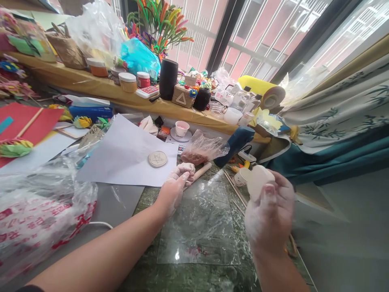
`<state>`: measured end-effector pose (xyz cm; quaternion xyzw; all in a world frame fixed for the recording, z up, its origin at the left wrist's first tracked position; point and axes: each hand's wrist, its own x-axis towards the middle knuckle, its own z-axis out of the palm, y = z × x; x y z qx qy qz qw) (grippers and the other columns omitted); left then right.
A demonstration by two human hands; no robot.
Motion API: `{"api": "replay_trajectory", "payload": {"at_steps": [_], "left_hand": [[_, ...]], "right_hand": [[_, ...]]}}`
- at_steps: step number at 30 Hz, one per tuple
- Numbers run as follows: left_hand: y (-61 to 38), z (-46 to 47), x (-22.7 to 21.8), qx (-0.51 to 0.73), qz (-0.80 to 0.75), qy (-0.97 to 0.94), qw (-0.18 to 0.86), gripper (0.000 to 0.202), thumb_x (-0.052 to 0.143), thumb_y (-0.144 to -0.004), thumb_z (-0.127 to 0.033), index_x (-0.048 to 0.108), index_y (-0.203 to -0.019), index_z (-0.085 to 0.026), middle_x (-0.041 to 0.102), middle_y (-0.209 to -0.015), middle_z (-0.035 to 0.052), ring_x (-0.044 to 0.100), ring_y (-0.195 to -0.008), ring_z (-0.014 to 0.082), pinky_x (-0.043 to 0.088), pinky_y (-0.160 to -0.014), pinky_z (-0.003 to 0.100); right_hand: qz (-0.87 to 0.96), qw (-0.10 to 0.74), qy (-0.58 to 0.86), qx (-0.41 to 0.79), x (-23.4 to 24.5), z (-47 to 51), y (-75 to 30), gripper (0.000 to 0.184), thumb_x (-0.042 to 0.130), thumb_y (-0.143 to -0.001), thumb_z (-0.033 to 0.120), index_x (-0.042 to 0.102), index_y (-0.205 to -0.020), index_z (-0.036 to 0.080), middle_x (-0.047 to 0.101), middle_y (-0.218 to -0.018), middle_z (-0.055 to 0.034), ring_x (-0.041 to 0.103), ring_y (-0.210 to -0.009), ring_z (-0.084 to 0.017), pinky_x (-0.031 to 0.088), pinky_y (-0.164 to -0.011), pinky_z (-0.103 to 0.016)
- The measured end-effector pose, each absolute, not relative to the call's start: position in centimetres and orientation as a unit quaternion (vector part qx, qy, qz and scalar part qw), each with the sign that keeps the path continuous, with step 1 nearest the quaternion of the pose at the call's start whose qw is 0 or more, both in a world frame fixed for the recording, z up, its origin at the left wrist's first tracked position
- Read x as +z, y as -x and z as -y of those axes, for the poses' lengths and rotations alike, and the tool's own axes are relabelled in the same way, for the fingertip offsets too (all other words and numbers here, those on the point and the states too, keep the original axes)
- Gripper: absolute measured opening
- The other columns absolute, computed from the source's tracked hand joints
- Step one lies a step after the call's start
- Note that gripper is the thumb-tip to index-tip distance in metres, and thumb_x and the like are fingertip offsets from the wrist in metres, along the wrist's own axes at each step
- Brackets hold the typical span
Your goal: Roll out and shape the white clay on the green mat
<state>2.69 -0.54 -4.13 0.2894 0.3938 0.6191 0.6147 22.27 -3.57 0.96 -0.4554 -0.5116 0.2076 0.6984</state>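
Note:
Up on the right, my right hand (pixel 270 211) is closed round a flattened lump of white clay (pixel 258 180), with the thumb pressed on its near face. My left hand (pixel 176 186), dusted with white, has its fingers curled in; what they hold, if anything, I cannot make out. Just behind those fingers a wooden rolling pin (pixel 202 172) lies partly hidden. Below and between the hands, a clear plastic sheet (pixel 200 227) with white smears lies on the green tabletop. A round pale disc with a star cut into it (pixel 157 159) rests on white paper (pixel 121 154).
Behind the sheet are a plastic bag of brown material (pixel 197 152) and a dark blue cylinder (pixel 234 146). Thin sticks (pixel 235 190) and a paper cup (pixel 242 177) lie near my right hand. A crinkled plastic bag (pixel 45 219) covers the left. Jars and craft pieces crowd the ledge (pixel 136 101).

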Motion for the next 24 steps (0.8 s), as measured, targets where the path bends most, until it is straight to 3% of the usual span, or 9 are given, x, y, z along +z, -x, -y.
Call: {"api": "replay_trajectory", "payload": {"at_steps": [3,5,7,11,14,17,20,22,24], "left_hand": [[-2.7,0.6,-4.1,0.618,-0.409,-0.297,0.602,0.015,0.072,-0.080,-0.031,0.065,-0.089,-0.020,0.069,-0.090,0.0026,0.062,-0.080,0.0150,0.047,-0.074,0.026],[-2.7,0.7,-4.2,0.620,-0.419,-0.302,0.590,0.015,0.071,-0.081,-0.031,0.065,-0.090,-0.021,0.069,-0.090,0.0029,0.063,-0.082,0.0161,0.048,-0.076,0.027],[-2.7,0.8,-4.2,0.622,-0.423,-0.304,0.584,0.015,0.071,-0.080,-0.031,0.065,-0.090,-0.021,0.070,-0.090,0.0031,0.064,-0.084,0.0173,0.048,-0.078,0.028],[-2.6,0.8,-4.3,0.622,-0.420,-0.303,0.588,0.016,0.071,-0.081,-0.032,0.066,-0.090,-0.021,0.070,-0.089,0.0025,0.064,-0.082,0.0172,0.048,-0.077,0.029],[-2.6,0.7,-4.7,0.628,-0.412,-0.297,0.590,0.018,0.072,-0.081,-0.033,0.066,-0.091,-0.021,0.069,-0.088,0.0016,0.063,-0.080,0.0163,0.048,-0.076,0.028],[-2.7,0.4,-5.0,0.648,-0.386,-0.270,0.599,0.019,0.072,-0.082,-0.036,0.064,-0.091,-0.021,0.068,-0.086,0.0007,0.062,-0.079,0.0156,0.047,-0.073,0.027],[-2.6,0.1,-5.0,0.668,-0.362,-0.220,0.612,0.022,0.071,-0.083,-0.040,0.062,-0.087,-0.020,0.066,-0.083,-0.0001,0.061,-0.075,0.0142,0.046,-0.072,0.025],[-2.4,0.1,-4.7,0.677,-0.354,-0.188,0.617,0.024,0.069,-0.083,-0.043,0.062,-0.085,-0.020,0.065,-0.082,0.0000,0.060,-0.075,0.0143,0.047,-0.073,0.025],[-2.2,0.1,-4.3,0.682,-0.347,-0.169,0.622,0.026,0.067,-0.084,-0.045,0.062,-0.083,-0.020,0.064,-0.081,0.0002,0.061,-0.077,0.0151,0.048,-0.075,0.026]], "right_hand": [[0.690,0.557,0.454,0.089,-0.8,4.5,-22.1,0.041,0.072,-0.088,0.045,0.061,-0.123,0.027,0.059,-0.126,-0.0100,0.057,-0.119,-0.031,0.046,-0.102,-0.051],[0.795,0.383,0.460,0.097,-3.4,5.1,-21.6,0.043,0.076,-0.084,0.047,0.063,-0.120,0.028,0.062,-0.122,-0.0106,0.058,-0.114,-0.033,0.048,-0.099,-0.053],[0.811,0.313,0.483,0.108,-5.8,5.4,-21.1,0.050,0.076,-0.083,0.049,0.060,-0.125,0.026,0.062,-0.122,-0.0121,0.058,-0.113,-0.034,0.048,-0.099,-0.054],[0.777,0.351,0.508,0.127,-6.7,4.8,-20.2,0.034,0.061,-0.095,0.044,0.061,-0.122,0.024,0.063,-0.120,-0.0116,0.057,-0.115,-0.031,0.046,-0.100,-0.051],[0.754,0.392,0.498,0.173,-4.0,3.4,-19.3,0.024,0.057,-0.097,0.044,0.066,-0.102,0.023,0.067,-0.101,-0.0083,0.060,-0.099,-0.026,0.048,-0.091,-0.043],[0.665,0.457,0.492,0.326,-0.5,1.8,-18.0,0.041,0.056,-0.097,0.054,0.061,-0.071,0.023,0.058,-0.066,-0.0010,0.053,-0.064,-0.018,0.046,-0.065,-0.032],[0.493,0.525,0.419,0.553,1.1,0.6,-16.2,0.062,0.042,-0.098,0.065,0.038,-0.050,0.025,0.035,-0.044,0.0056,0.033,-0.042,-0.012,0.032,-0.045,-0.027],[0.453,0.508,0.394,0.617,0.4,0.3,-14.8,0.066,0.040,-0.096,0.069,0.030,-0.046,0.026,0.028,-0.038,0.0071,0.026,-0.037,-0.010,0.026,-0.041,-0.026],[0.489,0.450,0.418,0.619,-1.2,0.4,-13.6,0.069,0.048,-0.091,0.073,0.034,-0.042,0.026,0.031,-0.035,0.0063,0.027,-0.035,-0.009,0.023,-0.039,-0.026]]}}
